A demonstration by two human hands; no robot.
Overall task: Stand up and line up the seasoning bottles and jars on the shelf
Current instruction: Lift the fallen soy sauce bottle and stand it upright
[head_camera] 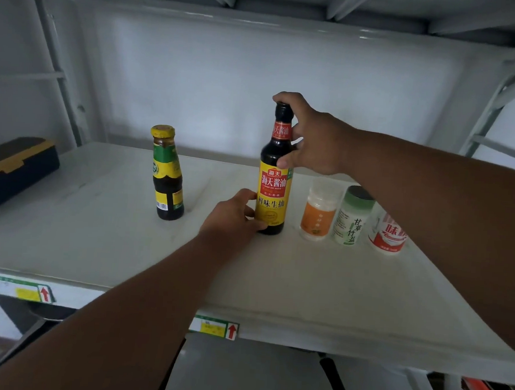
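Note:
A tall dark soy sauce bottle (274,177) with a yellow and red label stands upright in the middle of the white shelf (102,245). My right hand (311,137) grips its neck and cap from the right. My left hand (234,214) holds its base from the left, thumb and fingers curled round the lower label. To the left a shorter dark bottle (167,174) with a yellow cap stands apart. To the right three small jars stand in a row: an orange-labelled jar (320,213), a green-capped jar (353,215) and a red-and-white jar (388,233), partly behind my right forearm.
A dark case with yellow trim (13,168) lies at the shelf's left end. The shelf's front edge carries two stickers with red arrows (215,327). Another shelf board runs close overhead, and metal uprights frame both sides.

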